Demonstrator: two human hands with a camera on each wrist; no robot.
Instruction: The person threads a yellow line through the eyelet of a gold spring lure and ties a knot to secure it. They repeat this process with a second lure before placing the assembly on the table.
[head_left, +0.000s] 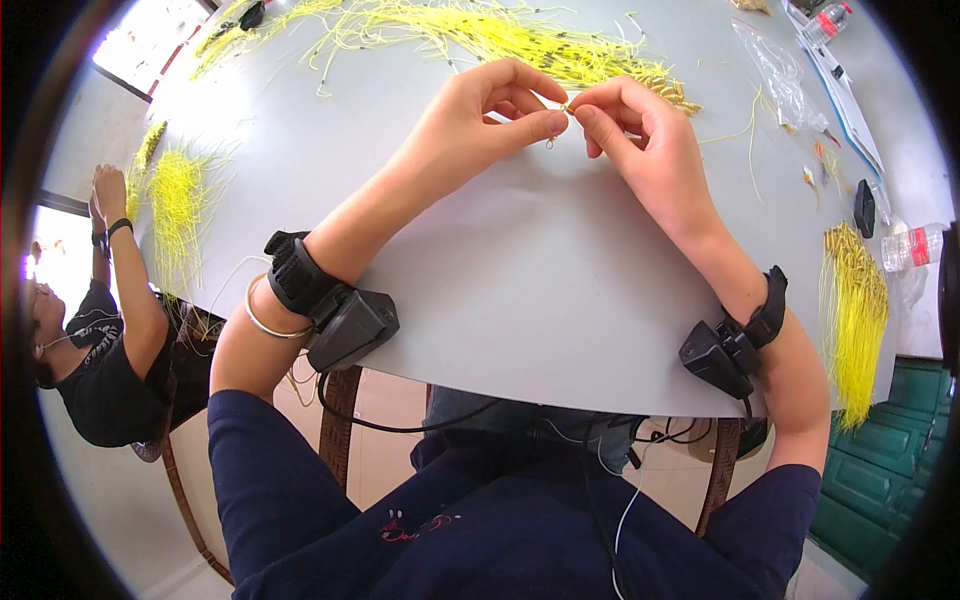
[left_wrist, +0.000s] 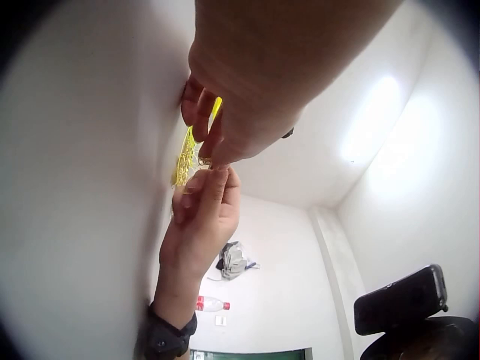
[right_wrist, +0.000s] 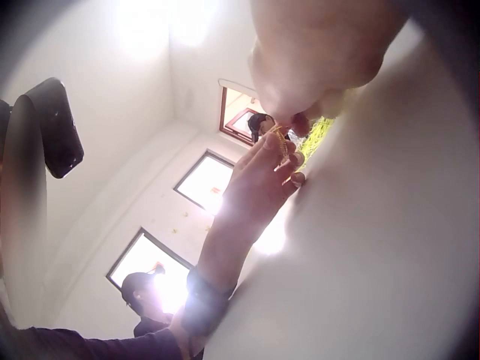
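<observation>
Above the grey table, the left hand [head_left: 500,115] and the right hand [head_left: 650,135] meet fingertip to fingertip. Between them is a small brass-coloured metal piece [head_left: 569,109], pinched by thumb and forefinger of each hand. A small ring [head_left: 550,144] hangs just under the left thumb tip. In the left wrist view, the right hand [left_wrist: 199,225] reaches up to the left fingers, with a bit of gold metal at the contact. The right wrist view shows the left hand [right_wrist: 255,184] holding a gold coiled-looking piece [right_wrist: 282,142]; the fingers partly hide it.
Yellow strands with gold ends [head_left: 560,55] lie along the table's far side. Another yellow bundle [head_left: 855,330] is at the right edge, near a black object [head_left: 865,208] and a bottle [head_left: 912,248]. A plastic bag [head_left: 785,80] lies back right. Another person [head_left: 110,350] sits at left.
</observation>
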